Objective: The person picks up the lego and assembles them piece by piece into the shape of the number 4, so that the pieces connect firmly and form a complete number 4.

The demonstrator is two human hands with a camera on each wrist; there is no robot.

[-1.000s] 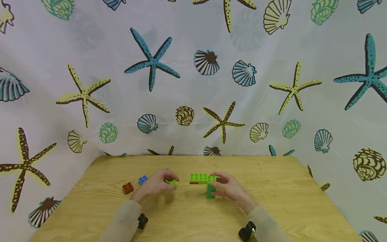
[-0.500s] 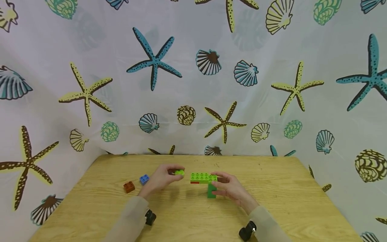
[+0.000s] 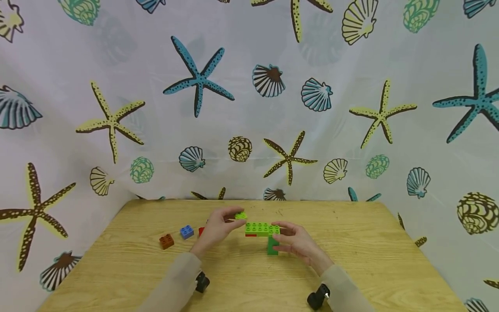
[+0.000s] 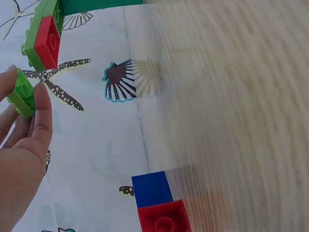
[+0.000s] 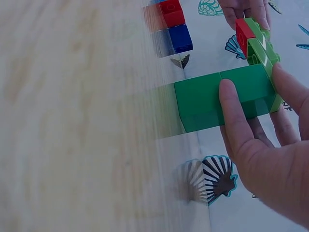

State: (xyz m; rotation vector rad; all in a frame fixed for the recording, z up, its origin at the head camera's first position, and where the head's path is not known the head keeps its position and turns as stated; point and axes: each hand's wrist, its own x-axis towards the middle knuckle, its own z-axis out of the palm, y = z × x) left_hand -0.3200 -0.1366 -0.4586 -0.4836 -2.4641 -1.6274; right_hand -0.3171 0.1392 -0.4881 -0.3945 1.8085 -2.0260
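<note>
A: Progress?

B: Partway, I'd judge. An upright column of two dark green plastic blocks [image 5: 207, 99] is standing on the pale wooden tabletop [image 3: 343, 242], and a lime-green studded plastic strip [image 3: 257, 228] is sitting on top, sticking out leftward. A red plastic brick [image 4: 49, 42] is hanging under the strip's free end. So that much is joined.

A: Left hand [image 3: 219, 224]?

B: Fingers are closing in a narrow pinch on a small lime-green studded plastic brick [image 3: 241, 215], holding it in the air just beside the strip's free end. Left wrist view is showing a gap, so it's not attached yet.

A: Right hand [image 3: 299, 243]?

B: Fingers are curling round the column, spread only as wide as the blocks, with one finger touching the lime-green top. Looks like it's steadying the build.

A: What's left?

B: Seating the pinched brick, seemingly. Four loose ones are lying on the left side, unattached to the build: an orange-brown studded brick [image 3: 166, 241], a light blue studded brick [image 3: 186, 232], a bright red loose brick [image 4: 164, 217] and a dark blue brick [image 4: 151, 189]. The left hand is hiding most of the last two in the head view.
</note>
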